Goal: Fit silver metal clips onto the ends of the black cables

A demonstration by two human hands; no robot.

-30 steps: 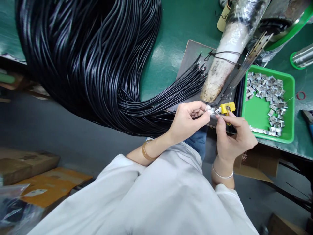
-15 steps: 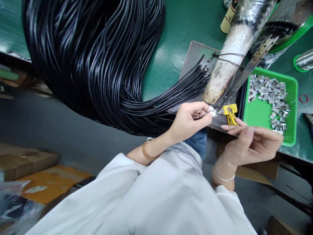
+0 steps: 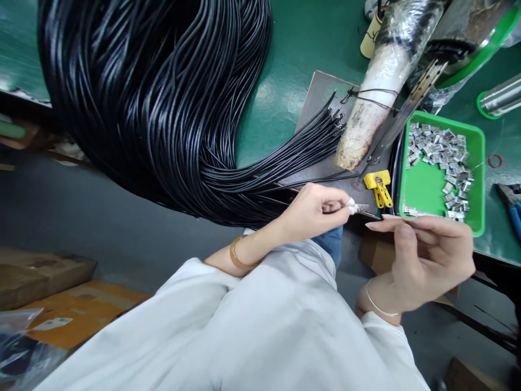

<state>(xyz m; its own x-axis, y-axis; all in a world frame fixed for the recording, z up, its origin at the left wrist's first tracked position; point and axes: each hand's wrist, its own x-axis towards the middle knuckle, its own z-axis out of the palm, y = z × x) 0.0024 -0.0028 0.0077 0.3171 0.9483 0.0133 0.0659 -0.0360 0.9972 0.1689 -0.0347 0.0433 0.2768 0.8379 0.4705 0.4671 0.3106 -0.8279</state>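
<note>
Fingers (image 3: 337,217) of the left hand (image 3: 305,209), just right of the centre of the frame, pinch a small shiny piece (image 3: 361,207), too tiny to identify. Facing it at the lower right, the right hand (image 3: 433,255) has thumb and forefinger close together; whether anything thin lies between them I cannot tell. Both hands hover about the near edge of the worktop (image 3: 291,51), so the likeliest mishap seems a drop: with so little surface to grip, the piece could slip and land on the floor.

The yellow clip (image 3: 379,187) sits just above the gap between the hands, where a stray knuckle might knock it askew. The green tray (image 3: 425,185), at the right of the frame, meets the right hand's outline, and a bump could scatter its loose metal shells (image 3: 453,155). From the upper left, black cables (image 3: 163,108) sag past the worktop's front edge; their weight could drag the bare ends (image 3: 337,117) off the grey board (image 3: 315,103). Near those ends leans a stained white tube (image 3: 366,117); should its tip be hot, contact could scorch the insulation.
</note>
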